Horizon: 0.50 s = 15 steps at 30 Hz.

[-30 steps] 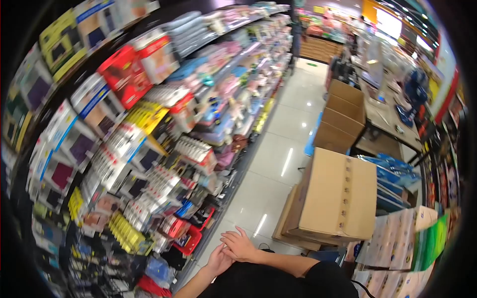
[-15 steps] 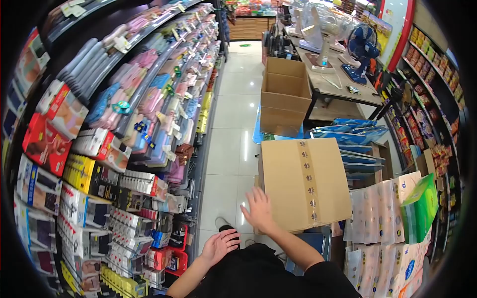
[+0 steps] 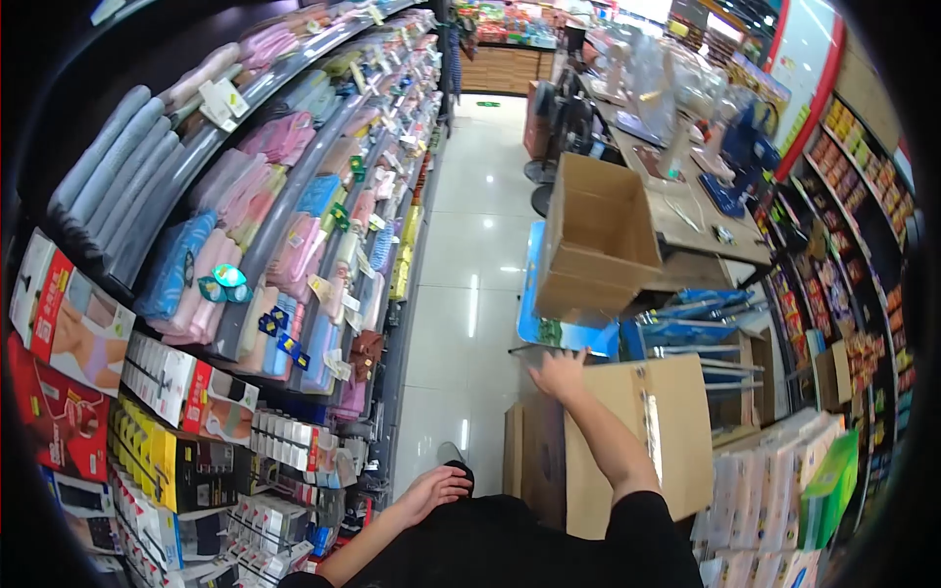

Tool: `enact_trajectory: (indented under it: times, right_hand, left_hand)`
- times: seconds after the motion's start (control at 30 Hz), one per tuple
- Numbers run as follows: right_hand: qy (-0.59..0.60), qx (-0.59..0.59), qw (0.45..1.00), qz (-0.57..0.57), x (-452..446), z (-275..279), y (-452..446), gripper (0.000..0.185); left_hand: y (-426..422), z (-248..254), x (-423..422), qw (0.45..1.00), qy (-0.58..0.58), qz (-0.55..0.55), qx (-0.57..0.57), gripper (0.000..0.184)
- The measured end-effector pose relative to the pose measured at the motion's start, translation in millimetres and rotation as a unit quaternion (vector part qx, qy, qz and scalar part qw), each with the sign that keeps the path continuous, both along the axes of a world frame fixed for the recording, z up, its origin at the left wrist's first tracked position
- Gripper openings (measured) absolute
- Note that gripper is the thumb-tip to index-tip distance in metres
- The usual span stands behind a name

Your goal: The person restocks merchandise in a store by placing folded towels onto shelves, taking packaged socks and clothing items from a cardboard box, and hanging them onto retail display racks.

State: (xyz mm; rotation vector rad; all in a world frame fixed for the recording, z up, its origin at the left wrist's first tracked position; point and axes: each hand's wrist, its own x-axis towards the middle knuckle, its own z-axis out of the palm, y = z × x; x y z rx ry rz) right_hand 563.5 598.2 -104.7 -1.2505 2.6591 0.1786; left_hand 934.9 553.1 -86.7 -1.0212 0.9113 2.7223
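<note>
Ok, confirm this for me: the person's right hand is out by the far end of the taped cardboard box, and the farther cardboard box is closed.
Not closed: the head view shows the farther cardboard box open at the top. The right hand is indeed by the far end of the taped cardboard box.

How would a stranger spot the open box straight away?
Right of the pale tiled aisle stands a wooden-topped table. Beside it, on a blue surface, sits an open cardboard box. Unlike the nearer, taped box, its top gapes, showing its brown inside.
</note>
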Motion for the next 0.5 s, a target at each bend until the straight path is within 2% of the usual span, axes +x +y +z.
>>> enact_trajectory:
  times: [0.07,0.13,0.3,0.37,0.4,0.47,0.5]
  right_hand:
    - [-0.031,0.101,0.994,-0.003,-4,7,-10,0.056]
    - [-0.015,0.086,0.996,0.004,-10,-7,-10,0.056]
    - [0.005,0.075,0.997,-0.013,-8,-9,-7,0.055]
    - [-0.088,0.040,0.993,-0.063,-13,-5,-12,0.054]
    - [-0.090,0.046,0.993,-0.068,-14,-4,-12,0.054]
    - [0.013,0.010,1.000,-0.026,-11,-3,-13,0.054]
    - [0.010,0.010,0.999,-0.032,-15,0,-15,0.054]
  left_hand:
    - [-34,1,-1,0.999,0.001,0.002,-0.032,0.032]
    - [-59,-5,-4,0.999,0.007,0.035,-0.017,0.029]
    - [-102,-12,-23,0.999,-0.035,-0.020,-0.019,0.028]
    - [-117,-16,-38,0.998,-0.037,-0.041,-0.030,0.028]
    - [-123,-21,-46,0.999,-0.024,-0.040,-0.022,0.027]
    - [-128,-19,-50,0.999,-0.021,-0.046,-0.009,0.027]
    - [-133,-13,-59,0.998,-0.022,-0.055,-0.027,0.027]
